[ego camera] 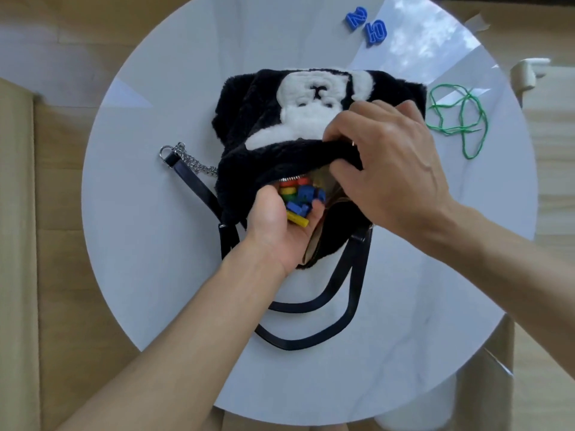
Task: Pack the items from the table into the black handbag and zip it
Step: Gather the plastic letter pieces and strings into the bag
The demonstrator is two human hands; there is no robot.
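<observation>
At the round white surface point(149, 244), the black handbag point(249, 119) lay near the middle with its mouth turned toward us. Bare room spread to its left and along the near edge.

Our right grip point(389, 169) pinched the upper lip of the furry opening and held it lifted, fingers curled over the rim beside the zipper teeth point(292, 178). Our left grip point(273, 225) lay palm up at the mouth, cupped round a handful of coloured pieces point(300, 200) in red, yellow, green and blue. Its fingertips were hidden inside the bag, and we could not count the pieces.

Two dark straps point(311, 303) looped from the bag toward the near edge, crossing the open ground just right of our left forearm. One silver chain point(193, 160) with a metal ring point(166, 150) trailed from the bag's left side, well short of the rim.

One green string point(457, 119) lay tangled just beside the bag on the right, close to the surface's right edge and behind our right grip. Two blue number pieces point(356, 16) sat side by side near the far edge, well apart from the bag and from both grips, with only bare surface between them and it.
</observation>
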